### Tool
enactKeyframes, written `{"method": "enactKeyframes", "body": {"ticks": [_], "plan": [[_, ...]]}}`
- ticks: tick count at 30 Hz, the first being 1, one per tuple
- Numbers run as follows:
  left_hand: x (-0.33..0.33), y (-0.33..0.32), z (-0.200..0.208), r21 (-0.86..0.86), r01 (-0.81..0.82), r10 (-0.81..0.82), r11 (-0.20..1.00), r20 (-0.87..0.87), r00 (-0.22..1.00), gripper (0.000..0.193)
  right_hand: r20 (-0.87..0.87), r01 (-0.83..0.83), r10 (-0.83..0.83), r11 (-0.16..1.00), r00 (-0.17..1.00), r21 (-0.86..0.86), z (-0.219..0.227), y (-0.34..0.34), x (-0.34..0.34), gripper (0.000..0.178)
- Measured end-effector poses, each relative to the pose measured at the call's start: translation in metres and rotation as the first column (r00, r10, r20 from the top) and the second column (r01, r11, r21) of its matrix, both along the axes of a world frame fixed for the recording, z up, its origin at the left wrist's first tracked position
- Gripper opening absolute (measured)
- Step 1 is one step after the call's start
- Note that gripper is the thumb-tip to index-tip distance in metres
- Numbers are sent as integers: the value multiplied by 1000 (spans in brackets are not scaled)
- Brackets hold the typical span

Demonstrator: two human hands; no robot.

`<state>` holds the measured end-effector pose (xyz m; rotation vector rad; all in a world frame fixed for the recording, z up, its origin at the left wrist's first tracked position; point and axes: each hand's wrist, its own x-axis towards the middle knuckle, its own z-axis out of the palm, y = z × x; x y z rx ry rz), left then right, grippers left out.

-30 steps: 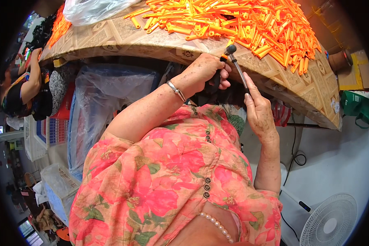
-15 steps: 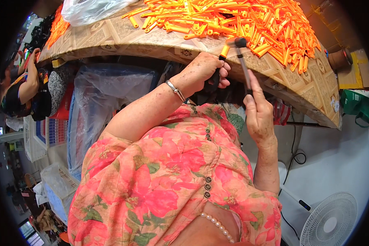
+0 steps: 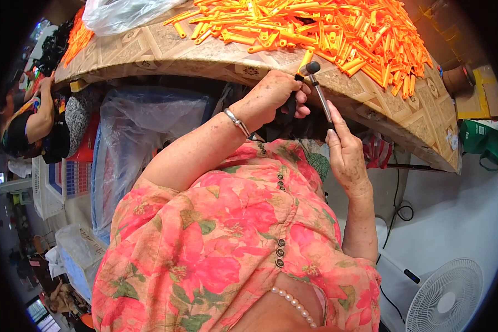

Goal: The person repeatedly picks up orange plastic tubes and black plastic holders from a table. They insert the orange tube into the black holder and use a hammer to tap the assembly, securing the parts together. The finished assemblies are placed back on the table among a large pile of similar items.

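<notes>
My right hand (image 3: 348,157) is closed round the handle of a small mallet (image 3: 321,98) with a thin metal shaft and a black head. That head sits right by an orange plastic piece (image 3: 306,58), which stands up out of my left hand (image 3: 285,94). The left fingers are wrapped round a black part (image 3: 289,108) from which the orange piece sticks out; its lower end is partly hidden. Both hands are at the near edge of the table (image 3: 205,60), in front of a large heap of orange plastic pieces (image 3: 326,27).
A clear plastic bag (image 3: 124,14) lies on the table's left, beside more orange pieces (image 3: 77,36). Plastic-wrapped crates (image 3: 144,127) stand below. Another person (image 3: 36,113) sits at far left. A green bag (image 3: 481,141) and white fan (image 3: 445,301) are on the right.
The mallet has moved left and slightly down, its head now by the orange piece. My right hand tilted left with it; my left hand stayed nearly still.
</notes>
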<state>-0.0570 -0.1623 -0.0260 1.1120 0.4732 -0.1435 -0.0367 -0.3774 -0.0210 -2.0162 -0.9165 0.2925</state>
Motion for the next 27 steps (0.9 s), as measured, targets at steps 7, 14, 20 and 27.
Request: {"method": "enactKeyframes", "body": {"ticks": [7,14,20,27], "plan": [[0,0,-3,-7,-1,1,1000,10,1000,23,22,12,-11,999,1000,-46,-4,8,-3,51],[0,1,-6,-30,-10,10,1000,10,1000,23,32,51,-53,997,998,65,8,10,-7,50],[-1,-1,-1,-33,-18,18,999,9,1000,23,12,57,-56,995,998,-80,2,13,2,51],[-12,-5,-9,-38,114,-106,993,184,977,24,-359,573,-447,656,819,491,18,-15,30,54]]}}
